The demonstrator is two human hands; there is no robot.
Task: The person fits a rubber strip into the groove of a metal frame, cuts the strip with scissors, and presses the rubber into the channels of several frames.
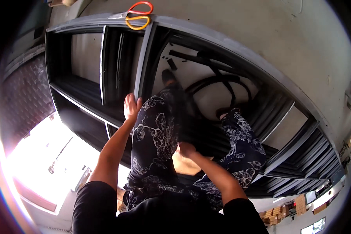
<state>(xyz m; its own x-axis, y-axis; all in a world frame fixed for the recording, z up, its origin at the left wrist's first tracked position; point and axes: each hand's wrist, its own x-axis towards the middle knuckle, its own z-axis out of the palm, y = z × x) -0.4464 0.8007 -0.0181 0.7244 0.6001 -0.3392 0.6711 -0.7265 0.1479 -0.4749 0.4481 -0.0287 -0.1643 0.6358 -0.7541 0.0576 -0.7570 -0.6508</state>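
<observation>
My left hand [132, 106] rests with its fingers stretched out on a grey bar [142, 66] of a stack of dark window-like frames [230, 43]. Between my legs is my right hand [186, 149], next to a tan, cardboard-like piece [185, 165]; its fingers are mostly hidden, so what it holds, if anything, does not show. A pair of scissors [138, 16] with one red and one orange handle loop lies on the far rim of the frames.
My legs [154, 128], in dark flower-patterned trousers, stand inside the frame opening. Black flexible strips [234, 91] lie coiled on the floor there, beside small black scraps [172, 64]. Cardboard boxes [275, 213] are stacked at the lower right.
</observation>
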